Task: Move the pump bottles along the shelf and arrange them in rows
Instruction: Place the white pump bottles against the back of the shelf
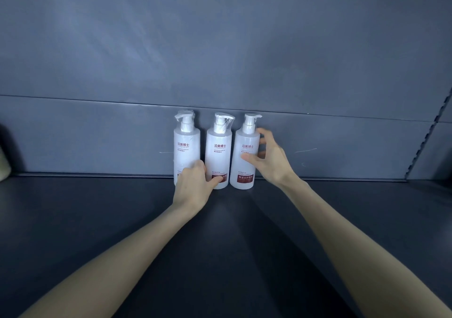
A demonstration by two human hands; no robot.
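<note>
Three pump bottles (218,151) upright, labels forward, hands (193,185) touching them

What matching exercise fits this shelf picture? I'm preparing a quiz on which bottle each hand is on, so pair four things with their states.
Column one:
1. left white pump bottle
2. middle white pump bottle
3. right white pump bottle
4. dark grey shelf

Column two:
A. under the right hand
B. thumb of the left hand on its red label
C. bears all three bottles
D. lower label hidden by the left hand

Pairs: 1-D, 2-B, 3-A, 4-C

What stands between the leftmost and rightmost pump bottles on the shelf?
In the head view, one middle bottle stands upright between the leftmost bottle and rightmost bottle.
</note>
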